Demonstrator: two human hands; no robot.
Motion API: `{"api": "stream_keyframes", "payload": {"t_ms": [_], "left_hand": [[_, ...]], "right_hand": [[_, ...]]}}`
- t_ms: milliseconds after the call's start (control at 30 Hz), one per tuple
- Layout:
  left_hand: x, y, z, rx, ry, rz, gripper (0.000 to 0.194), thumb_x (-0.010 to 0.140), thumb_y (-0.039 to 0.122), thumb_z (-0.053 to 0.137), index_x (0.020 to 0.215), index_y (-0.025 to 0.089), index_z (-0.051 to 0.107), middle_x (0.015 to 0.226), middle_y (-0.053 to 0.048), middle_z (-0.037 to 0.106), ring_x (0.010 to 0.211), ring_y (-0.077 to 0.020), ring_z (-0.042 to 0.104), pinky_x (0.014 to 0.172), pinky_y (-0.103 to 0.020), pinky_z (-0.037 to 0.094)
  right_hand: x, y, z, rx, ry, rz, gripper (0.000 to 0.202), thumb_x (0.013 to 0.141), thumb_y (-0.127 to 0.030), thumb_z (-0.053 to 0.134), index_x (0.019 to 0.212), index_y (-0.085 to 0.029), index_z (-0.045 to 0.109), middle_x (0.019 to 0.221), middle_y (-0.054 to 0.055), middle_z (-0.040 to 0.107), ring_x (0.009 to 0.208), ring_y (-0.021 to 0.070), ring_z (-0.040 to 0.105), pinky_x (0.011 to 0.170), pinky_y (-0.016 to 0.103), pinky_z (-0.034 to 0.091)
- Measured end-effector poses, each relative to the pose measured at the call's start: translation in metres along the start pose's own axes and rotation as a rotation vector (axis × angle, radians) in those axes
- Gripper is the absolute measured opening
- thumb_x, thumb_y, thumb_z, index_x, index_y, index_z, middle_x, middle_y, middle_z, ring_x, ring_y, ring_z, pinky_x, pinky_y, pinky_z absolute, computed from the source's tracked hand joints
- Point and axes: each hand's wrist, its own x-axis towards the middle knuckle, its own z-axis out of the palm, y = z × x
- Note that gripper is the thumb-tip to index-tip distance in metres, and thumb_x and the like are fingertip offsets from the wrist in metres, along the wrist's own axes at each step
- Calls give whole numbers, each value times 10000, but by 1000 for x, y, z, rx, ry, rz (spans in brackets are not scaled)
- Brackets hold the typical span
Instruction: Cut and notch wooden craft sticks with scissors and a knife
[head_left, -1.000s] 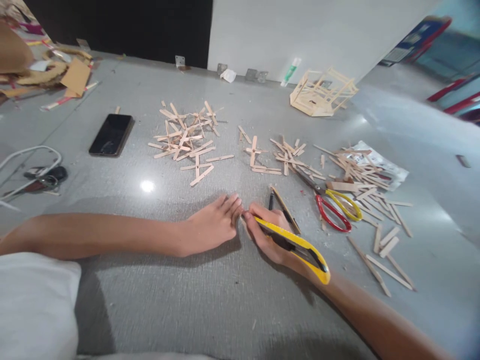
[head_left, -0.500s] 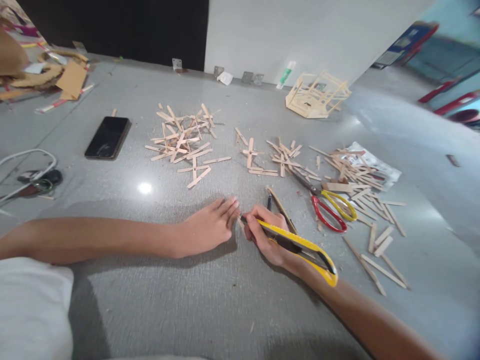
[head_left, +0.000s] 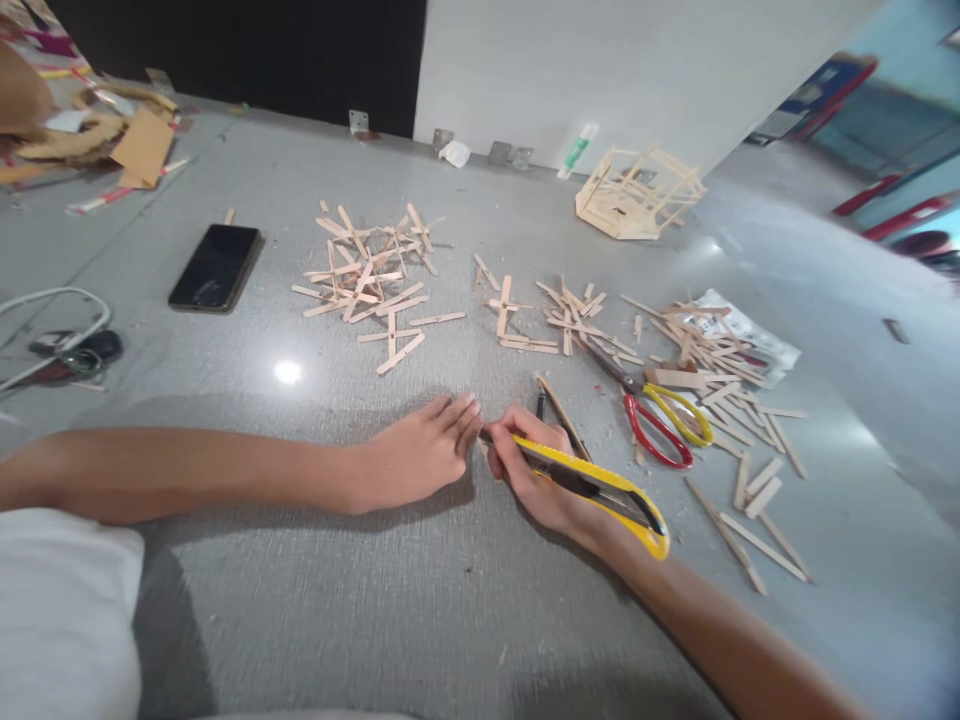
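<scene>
My right hand (head_left: 529, 462) is closed around the front of a yellow box cutter (head_left: 592, 483), whose handle points back toward my wrist. The cutter's tip is beside the fingertips of my left hand (head_left: 427, 450). My left hand lies low on the grey table (head_left: 337, 610), its fingers pressed together. A small piece of wood shows between the two hands, mostly hidden by the fingers. Just beyond my right hand lie a black pen (head_left: 540, 403) and a thin wooden strip (head_left: 556, 408).
Scissors (head_left: 660, 415) with red and yellow handles lie right of centre, near loose sticks (head_left: 724, 350). Crossed sticks (head_left: 367, 270) are piled at the middle back. A phone (head_left: 216, 268) is at the left, a wooden frame model (head_left: 619, 205) at the back right.
The cutter's rear end has shifted slightly up and left with my right hand still around it. My left hand has hardly moved, and the view has shifted slightly.
</scene>
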Motion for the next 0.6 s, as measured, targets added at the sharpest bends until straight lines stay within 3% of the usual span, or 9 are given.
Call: {"api": "stream_keyframes", "payload": {"t_ms": [267,467,600], "left_hand": [[0,1,2,-2,26,-8,354,946,151,620,1255,-5,694,1332,-220,677,1283,-325,633,1073,-423,443],[2,2,-1,14,-59,-9,372,965,170,595,1291,13,681,1367,-214,657,1323,-324,604,1078,-418,442],[3,1,-3,27,-67,-7,385,965,153,585,1310,4,667,1366,-205,660,1315,-339,607,1065,-432,452]], "right_hand": [[0,1,-1,-68,-22,-8,381,1049,-395,449,696,-254,434,536,-41,524,472,135,478,523,302,387],[-2,5,2,-185,-8,-117,283,1032,-299,442,754,-253,417,569,-64,473,471,115,453,539,280,361],[-3,6,-2,-173,-76,-135,261,1038,-279,442,779,-255,419,561,-74,477,460,114,454,542,276,361]]}}
